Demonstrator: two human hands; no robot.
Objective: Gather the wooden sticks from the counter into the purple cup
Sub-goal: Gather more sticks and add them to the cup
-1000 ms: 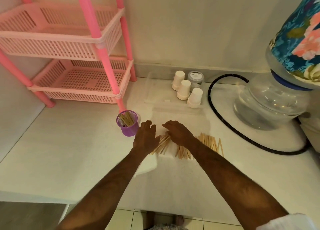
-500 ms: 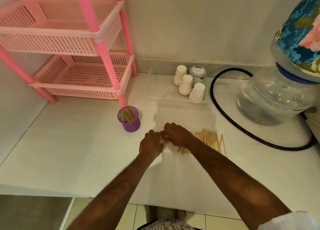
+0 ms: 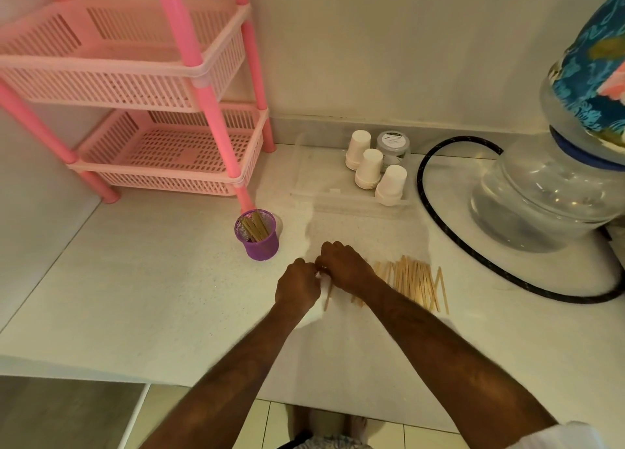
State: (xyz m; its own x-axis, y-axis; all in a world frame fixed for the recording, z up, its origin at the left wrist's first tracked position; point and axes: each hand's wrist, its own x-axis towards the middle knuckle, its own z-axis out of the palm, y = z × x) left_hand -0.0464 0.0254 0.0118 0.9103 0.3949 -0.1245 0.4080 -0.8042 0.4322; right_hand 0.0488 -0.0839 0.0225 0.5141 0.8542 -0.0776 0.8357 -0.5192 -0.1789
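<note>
I have both hands curled together over a small bunch of wooden sticks (image 3: 326,291), my left hand (image 3: 297,286) and right hand (image 3: 345,267) touching, just right of the purple cup (image 3: 257,235). The cup already holds some sticks; the main pile (image 3: 414,284) lies farther right of it on the counter (image 3: 135,296). I should square the bunch's ends, pinch it firmly, then drop it upright so nothing snags the mesh rim
</note>
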